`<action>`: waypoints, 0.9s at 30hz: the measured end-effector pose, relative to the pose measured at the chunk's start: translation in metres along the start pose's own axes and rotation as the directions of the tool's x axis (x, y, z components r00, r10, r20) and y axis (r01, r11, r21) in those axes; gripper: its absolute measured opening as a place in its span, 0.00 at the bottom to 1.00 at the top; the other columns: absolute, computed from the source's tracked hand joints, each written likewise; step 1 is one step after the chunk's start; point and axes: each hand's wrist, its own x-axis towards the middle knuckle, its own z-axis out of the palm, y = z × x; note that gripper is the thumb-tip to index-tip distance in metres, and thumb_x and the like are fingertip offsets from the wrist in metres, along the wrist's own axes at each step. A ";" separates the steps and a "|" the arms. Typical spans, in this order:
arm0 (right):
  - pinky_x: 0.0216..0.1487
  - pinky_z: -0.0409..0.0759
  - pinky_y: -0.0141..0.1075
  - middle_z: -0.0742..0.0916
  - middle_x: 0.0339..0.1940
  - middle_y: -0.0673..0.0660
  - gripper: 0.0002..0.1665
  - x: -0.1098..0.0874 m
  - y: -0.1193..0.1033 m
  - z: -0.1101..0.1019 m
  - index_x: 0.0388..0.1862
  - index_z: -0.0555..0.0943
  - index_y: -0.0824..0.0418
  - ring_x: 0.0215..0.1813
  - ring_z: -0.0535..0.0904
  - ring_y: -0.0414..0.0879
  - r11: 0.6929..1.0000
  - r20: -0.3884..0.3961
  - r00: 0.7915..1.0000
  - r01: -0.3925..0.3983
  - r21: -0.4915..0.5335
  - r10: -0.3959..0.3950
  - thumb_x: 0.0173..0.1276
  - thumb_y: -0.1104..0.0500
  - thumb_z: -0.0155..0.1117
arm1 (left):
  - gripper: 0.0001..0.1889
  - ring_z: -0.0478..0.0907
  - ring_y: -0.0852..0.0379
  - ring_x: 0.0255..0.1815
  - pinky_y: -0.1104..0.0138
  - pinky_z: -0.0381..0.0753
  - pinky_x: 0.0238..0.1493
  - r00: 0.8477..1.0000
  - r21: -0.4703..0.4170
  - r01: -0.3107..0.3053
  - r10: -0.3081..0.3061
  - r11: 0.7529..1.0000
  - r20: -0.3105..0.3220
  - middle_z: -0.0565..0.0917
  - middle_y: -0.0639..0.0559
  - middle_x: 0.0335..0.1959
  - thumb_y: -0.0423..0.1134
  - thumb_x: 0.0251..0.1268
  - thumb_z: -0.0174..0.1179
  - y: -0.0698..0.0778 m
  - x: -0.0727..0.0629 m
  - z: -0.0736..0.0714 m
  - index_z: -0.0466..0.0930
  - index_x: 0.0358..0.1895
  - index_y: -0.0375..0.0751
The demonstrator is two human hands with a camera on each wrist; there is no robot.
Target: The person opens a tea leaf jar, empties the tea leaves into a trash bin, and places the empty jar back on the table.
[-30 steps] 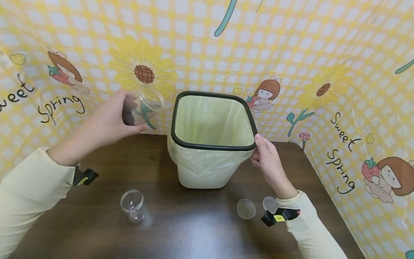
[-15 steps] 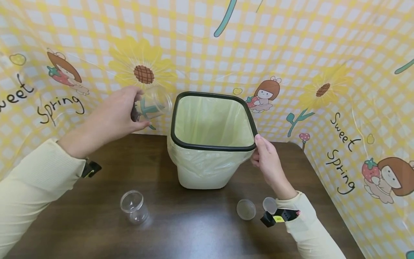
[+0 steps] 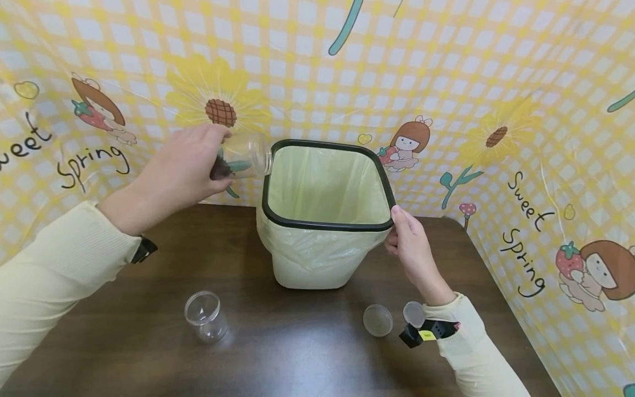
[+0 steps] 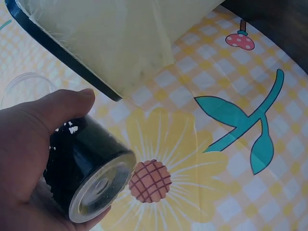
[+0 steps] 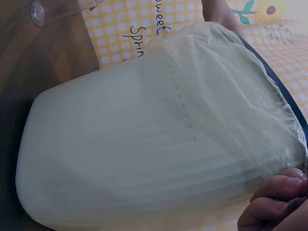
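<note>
My left hand (image 3: 186,162) grips a clear plastic jar (image 3: 250,155) tilted almost onto its side, its mouth at the left rim of the trash can (image 3: 310,264). Dark contents with a few white specks (image 4: 72,128) lie toward the jar's bottom in the left wrist view. A pale bag lines the can, and a black rim ring (image 3: 327,226) circles its top. With thumb and fingers, my right hand (image 3: 412,245) holds the ring's front right corner. In the right wrist view its curled fingers (image 5: 274,204) press against the bag's edge.
A second clear jar (image 3: 205,317) stands upright on the dark wooden table (image 3: 297,358), front left. Two round clear lids (image 3: 377,321) lie at the front right, one partly beside my right wrist strap. A yellow checked cloth (image 3: 317,82) walls the back and sides.
My left hand has moved right toward the trash can and tipped the jar further over, from slanted to nearly horizontal. The right hand and the can stay in place.
</note>
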 end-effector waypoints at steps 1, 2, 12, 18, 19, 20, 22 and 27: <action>0.23 0.56 0.28 0.62 0.13 0.44 0.23 0.000 0.000 0.000 0.27 0.64 0.58 0.16 0.55 0.36 1.000 -0.001 1.000 0.001 0.001 -0.001 0.85 0.50 0.43 | 0.36 0.73 0.31 0.55 0.38 0.67 0.59 1.000 0.015 -0.005 0.005 1.000 -0.007 0.77 0.29 0.53 0.34 0.51 0.75 0.001 0.001 0.000 0.68 0.62 0.26; 0.23 0.56 0.28 0.62 0.13 0.44 0.23 0.000 0.000 0.000 0.27 0.64 0.58 0.16 0.55 0.36 1.000 -0.001 1.000 0.002 0.002 -0.002 0.85 0.50 0.43 | 0.36 0.72 0.30 0.56 0.38 0.66 0.60 1.000 0.034 -0.012 0.013 0.999 -0.016 0.77 0.29 0.53 0.33 0.51 0.75 0.002 0.001 0.000 0.68 0.62 0.26; 0.22 0.56 0.27 0.62 0.13 0.44 0.23 0.000 0.000 0.000 0.28 0.65 0.59 0.16 0.55 0.36 1.000 0.012 1.000 0.020 -0.003 -0.020 0.86 0.50 0.42 | 0.31 0.75 0.31 0.51 0.40 0.72 0.56 0.987 0.234 -0.120 0.142 0.965 -0.080 0.78 0.31 0.48 0.33 0.49 0.76 0.009 0.009 0.002 0.70 0.55 0.28; 0.22 0.55 0.27 0.62 0.13 0.44 0.23 0.000 0.000 0.001 0.28 0.65 0.59 0.16 0.55 0.35 1.000 0.016 1.000 0.027 -0.004 -0.027 0.86 0.50 0.41 | 0.29 0.75 0.32 0.49 0.43 0.72 0.55 0.968 0.281 -0.183 0.222 0.942 -0.115 0.79 0.33 0.45 0.31 0.47 0.78 0.013 0.017 0.005 0.71 0.51 0.29; 0.22 0.55 0.27 0.62 0.13 0.44 0.23 0.000 0.000 0.001 0.28 0.66 0.59 0.16 0.54 0.35 1.000 0.015 1.000 0.027 0.000 -0.027 0.86 0.50 0.41 | 0.29 0.75 0.32 0.49 0.44 0.72 0.55 0.965 0.288 -0.191 0.234 0.938 -0.121 0.79 0.33 0.46 0.30 0.47 0.78 0.014 0.017 0.005 0.71 0.50 0.29; 0.22 0.55 0.27 0.62 0.13 0.44 0.23 0.000 0.000 0.001 0.28 0.66 0.59 0.16 0.54 0.35 1.000 0.013 1.000 0.027 0.001 -0.027 0.86 0.50 0.41 | 0.28 0.76 0.32 0.49 0.44 0.72 0.54 0.961 0.297 -0.198 0.245 0.934 -0.128 0.79 0.33 0.45 0.29 0.46 0.77 0.015 0.018 0.006 0.71 0.50 0.29; 0.22 0.55 0.27 0.62 0.13 0.44 0.23 0.000 0.000 0.002 0.28 0.66 0.59 0.16 0.54 0.35 1.000 0.012 1.000 0.028 0.005 -0.028 0.86 0.50 0.41 | 0.26 0.76 0.33 0.48 0.45 0.73 0.52 0.953 0.317 -0.212 0.267 0.924 -0.143 0.80 0.33 0.45 0.27 0.46 0.76 0.016 0.020 0.007 0.72 0.49 0.29; 0.22 0.55 0.27 0.62 0.13 0.44 0.23 -0.001 0.000 0.002 0.28 0.65 0.58 0.16 0.54 0.35 0.999 0.010 0.999 0.030 0.011 -0.030 0.86 0.51 0.41 | 0.25 0.76 0.34 0.47 0.47 0.73 0.51 0.935 0.351 -0.244 0.315 0.904 -0.162 0.81 0.34 0.45 0.22 0.45 0.71 0.016 0.023 0.008 0.74 0.49 0.29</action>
